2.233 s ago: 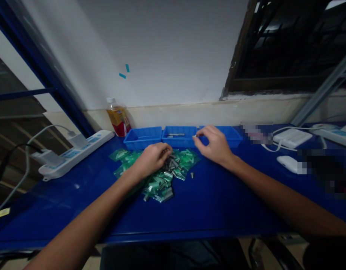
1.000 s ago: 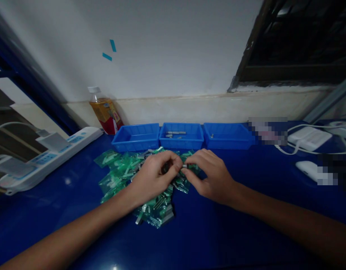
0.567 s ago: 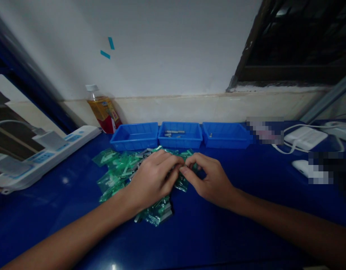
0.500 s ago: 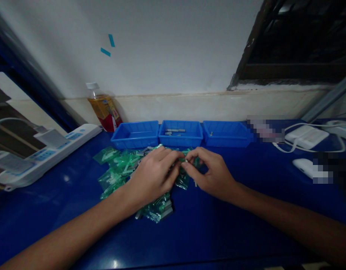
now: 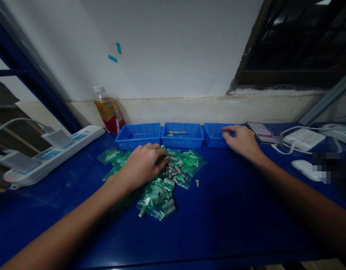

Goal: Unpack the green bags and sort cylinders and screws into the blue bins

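Observation:
My left hand (image 5: 146,162) rests at the pile of green plastic bags (image 5: 154,193) and loose metal parts (image 5: 173,168). Its fingers curl down at the parts, and whatever they grip is hidden. Over the right blue bin (image 5: 218,143) reaches my right hand (image 5: 242,140), thumb and forefinger slightly apart with nothing visible between them. A small metal piece (image 5: 212,135) lies inside that bin. In the middle blue bin (image 5: 182,142) are several metal bars (image 5: 177,132). A single screw (image 5: 197,183) lies on the blue table, right of the pile.
The left blue bin (image 5: 137,142) stands in line with the others by the wall. Behind it is a drink bottle (image 5: 108,112). A white power strip (image 5: 54,155) runs along the left. At the right are a phone (image 5: 263,133), a white charger (image 5: 304,138) and a white case (image 5: 308,169).
My hands were together over the pile, fingertips meeting. Since then the right hand has gone right and away to the right bin, while the left has shifted slightly left, uncovering loose metal parts.

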### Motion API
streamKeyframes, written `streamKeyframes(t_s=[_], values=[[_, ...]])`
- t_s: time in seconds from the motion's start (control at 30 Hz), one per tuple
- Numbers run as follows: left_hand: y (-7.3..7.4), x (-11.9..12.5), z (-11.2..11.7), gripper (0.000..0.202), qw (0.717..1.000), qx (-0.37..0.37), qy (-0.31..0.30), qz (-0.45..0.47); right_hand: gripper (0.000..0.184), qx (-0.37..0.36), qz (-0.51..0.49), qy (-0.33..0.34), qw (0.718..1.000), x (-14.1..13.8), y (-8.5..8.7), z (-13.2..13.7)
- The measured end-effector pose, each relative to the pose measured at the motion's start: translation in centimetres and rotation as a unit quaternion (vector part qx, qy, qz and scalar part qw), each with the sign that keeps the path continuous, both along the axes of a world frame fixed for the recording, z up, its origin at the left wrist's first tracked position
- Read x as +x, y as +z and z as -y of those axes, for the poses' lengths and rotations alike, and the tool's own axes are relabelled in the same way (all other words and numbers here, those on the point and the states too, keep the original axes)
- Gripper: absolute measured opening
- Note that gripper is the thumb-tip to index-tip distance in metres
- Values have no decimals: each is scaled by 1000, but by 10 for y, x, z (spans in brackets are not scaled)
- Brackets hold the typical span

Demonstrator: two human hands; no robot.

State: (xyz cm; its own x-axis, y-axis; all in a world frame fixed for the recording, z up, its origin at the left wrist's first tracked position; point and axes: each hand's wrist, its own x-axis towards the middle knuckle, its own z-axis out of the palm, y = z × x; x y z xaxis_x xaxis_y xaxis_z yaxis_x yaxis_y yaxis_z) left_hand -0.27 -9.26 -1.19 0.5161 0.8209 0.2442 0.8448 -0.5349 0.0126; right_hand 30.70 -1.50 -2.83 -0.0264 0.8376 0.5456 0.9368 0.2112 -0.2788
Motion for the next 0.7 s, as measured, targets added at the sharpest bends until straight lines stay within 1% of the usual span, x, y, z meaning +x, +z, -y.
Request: streamKeyframes(t_s=[0.07,0.13,0.2,0.3,0.4,0.47,0.53,0.6,0.63,0.67,0.7], values=[[1,6,2,21,998,42,24,-37,29,44,21,-15,999,-9,0,8],[3,10,3,21,995,72,28,-67,29,84,29,11,996,-22,2,19],[5,13,5,19,992,81,9,-96,24,109,27,75,991,-38,3,33],[8,16,8,14,988,72,-13,-137,19,129,27,182,974,-58,1,53],[9,17,9,13,986,68,-3,-151,16,117,17,261,958,-72,-3,66],[9,15,8,16,988,71,7,-138,13,99,4,295,950,-76,-7,71],[11,12,6,18,993,72,16,-95,12,85,-10,319,944,-79,-10,74],[14,10,5,17,999,47,19,2,14,81,-19,338,937,-80,-11,77],[15,10,6,17,998,17,15,66,16,82,-20,348,934,-80,-11,79],[16,11,7,15,991,-25,7,135,17,85,-20,359,929,-81,-10,80],[17,14,10,13,977,-74,-4,200,19,91,-17,370,925,-81,-10,82]])
